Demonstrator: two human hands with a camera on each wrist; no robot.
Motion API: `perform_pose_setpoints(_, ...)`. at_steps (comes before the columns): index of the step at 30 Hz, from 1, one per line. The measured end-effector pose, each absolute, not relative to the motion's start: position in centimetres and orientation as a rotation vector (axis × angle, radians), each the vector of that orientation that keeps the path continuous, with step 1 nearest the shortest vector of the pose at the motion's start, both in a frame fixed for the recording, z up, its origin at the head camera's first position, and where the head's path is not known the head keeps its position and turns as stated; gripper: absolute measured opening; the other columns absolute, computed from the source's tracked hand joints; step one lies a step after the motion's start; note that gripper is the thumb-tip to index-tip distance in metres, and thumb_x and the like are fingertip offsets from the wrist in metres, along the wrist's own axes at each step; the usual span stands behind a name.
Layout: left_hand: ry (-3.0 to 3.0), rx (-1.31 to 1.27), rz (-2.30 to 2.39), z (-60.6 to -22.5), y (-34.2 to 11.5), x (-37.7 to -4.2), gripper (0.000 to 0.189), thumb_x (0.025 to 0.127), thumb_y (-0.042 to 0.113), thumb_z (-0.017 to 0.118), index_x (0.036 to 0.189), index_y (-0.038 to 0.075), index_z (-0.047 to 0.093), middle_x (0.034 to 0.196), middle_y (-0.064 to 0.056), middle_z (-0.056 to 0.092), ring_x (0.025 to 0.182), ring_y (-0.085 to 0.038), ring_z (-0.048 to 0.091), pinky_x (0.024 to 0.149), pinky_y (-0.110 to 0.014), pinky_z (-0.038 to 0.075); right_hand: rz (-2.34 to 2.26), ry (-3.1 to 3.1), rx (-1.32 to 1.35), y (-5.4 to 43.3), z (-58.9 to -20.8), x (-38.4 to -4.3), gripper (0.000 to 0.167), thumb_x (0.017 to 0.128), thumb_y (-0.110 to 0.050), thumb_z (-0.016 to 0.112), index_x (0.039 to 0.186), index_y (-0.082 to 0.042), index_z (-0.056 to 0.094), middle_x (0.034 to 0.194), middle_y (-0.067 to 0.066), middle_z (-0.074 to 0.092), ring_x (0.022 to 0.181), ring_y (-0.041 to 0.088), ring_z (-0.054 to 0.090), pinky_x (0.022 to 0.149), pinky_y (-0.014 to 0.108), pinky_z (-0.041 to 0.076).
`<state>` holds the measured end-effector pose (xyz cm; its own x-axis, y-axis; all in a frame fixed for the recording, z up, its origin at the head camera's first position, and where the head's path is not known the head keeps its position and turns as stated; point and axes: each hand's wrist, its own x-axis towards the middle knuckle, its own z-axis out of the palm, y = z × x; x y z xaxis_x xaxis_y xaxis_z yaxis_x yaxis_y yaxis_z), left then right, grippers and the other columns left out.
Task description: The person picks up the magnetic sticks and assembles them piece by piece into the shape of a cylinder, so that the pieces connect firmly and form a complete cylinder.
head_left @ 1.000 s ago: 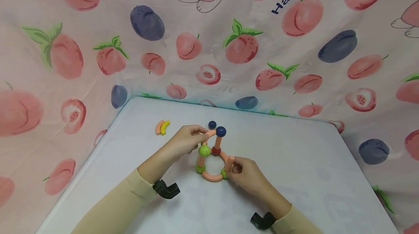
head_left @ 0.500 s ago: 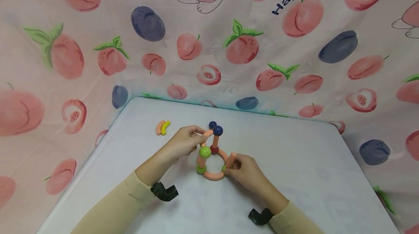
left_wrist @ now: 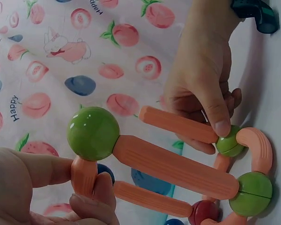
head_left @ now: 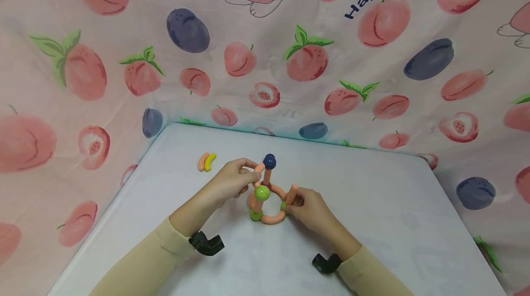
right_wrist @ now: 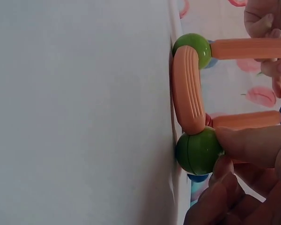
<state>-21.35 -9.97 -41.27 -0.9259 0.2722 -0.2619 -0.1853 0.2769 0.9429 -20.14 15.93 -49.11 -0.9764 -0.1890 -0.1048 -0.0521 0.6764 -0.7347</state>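
Note:
A toy frame of orange rods and coloured balls stands on the table. My left hand (head_left: 233, 178) pinches a short curved orange rod (left_wrist: 84, 176) at the upper green ball (left_wrist: 93, 133). That ball tops an upright orange rod (left_wrist: 175, 166). On the other side, my right hand (head_left: 312, 208) pinches the lower green ball (right_wrist: 200, 150), its fingers also close about a second upright rod (head_left: 292, 191) whose top is bare. Curved rods join the lower balls into a ring. From the red ball (left_wrist: 203, 213) at the back rises a rod topped by a blue ball (head_left: 269, 163).
A loose orange curved rod (head_left: 202, 161) and a yellow one (head_left: 210, 162) lie side by side at the table's back left. Another blue ball (left_wrist: 174, 222) sits behind the frame. Peach-printed cloth (head_left: 265, 61) walls the back and sides of the white table (head_left: 393, 222).
The frame has turned: its right green ball and my right hand moved away from me, and the blue-topped rod shifted left, now overlapping the loose blue ball. Both hands keep their grip.

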Motion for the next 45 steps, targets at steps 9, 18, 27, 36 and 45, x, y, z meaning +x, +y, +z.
perform_pose_setpoints(9, 2.148, 0.087, 1.712, -41.3, -10.4, -21.2, 0.043, 0.099, 0.025, 0.074, 0.137, 0.010, 0.060, 0.069, 0.001, 0.056, 0.057, -0.013, 0.041, 0.051, -0.024, 0.027, -1.221, 2.681, -0.257, 15.8, -49.4, -21.7, 0.008, 0.093, -0.014, 0.085, 0.095, -0.018, 0.078, 0.086, -0.002, 0.070, 0.080, 0.017, 0.058, 0.068, 0.030, 0.049)
perform_pose_setpoints(18, 2.158, 0.079, 1.702, -41.3, -10.8, -20.7, 0.050, 0.098, 0.026, 0.077, 0.141, 0.010, 0.056, 0.074, 0.001, 0.063, 0.060, -0.012, 0.045, 0.053, -0.024, 0.031, -1.180, 2.673, -0.325, 15.3, -49.3, -22.8, 0.011, 0.093, -0.013, 0.084, 0.095, -0.017, 0.075, 0.092, 0.000, 0.071, 0.081, 0.018, 0.057, 0.067, 0.029, 0.048)
perform_pose_setpoints(27, 2.204, 0.031, 1.725, -41.3, -11.5, -20.7, 0.051, 0.098, 0.028, 0.078, 0.141, 0.011, 0.057, 0.076, 0.000, 0.064, 0.062, -0.014, 0.047, 0.056, -0.025, 0.034, -1.189, 2.652, -0.395, 14.5, -49.6, -23.5, 0.009, 0.094, -0.010, 0.082, 0.096, -0.015, 0.075, 0.093, -0.001, 0.070, 0.083, 0.017, 0.056, 0.071, 0.028, 0.046)
perform_pose_setpoints(36, 2.222, -0.013, 1.757, -41.2, -11.9, -20.9, 0.047, 0.100, 0.025, 0.076, 0.140, 0.009, 0.057, 0.083, -0.006, 0.070, 0.060, -0.014, 0.049, 0.056, -0.024, 0.038, -1.214, 2.625, -0.427, 14.1, -49.6, -23.6, 0.010, 0.095, -0.010, 0.081, 0.094, -0.014, 0.073, 0.095, 0.001, 0.071, 0.084, 0.018, 0.055, 0.072, 0.029, 0.045)
perform_pose_setpoints(45, 2.239, -0.023, 1.758, -41.3, -12.1, -21.0, 0.046, 0.101, 0.026, 0.074, 0.140, 0.008, 0.057, 0.076, 0.001, 0.065, 0.062, -0.014, 0.048, 0.055, -0.024, 0.037, -1.286, 2.563, -0.405, 14.2, -49.8, -23.5, 0.007, 0.098, -0.011, 0.079, 0.103, -0.015, 0.076, 0.089, 0.001, 0.066, 0.084, 0.018, 0.057, 0.072, 0.030, 0.048)
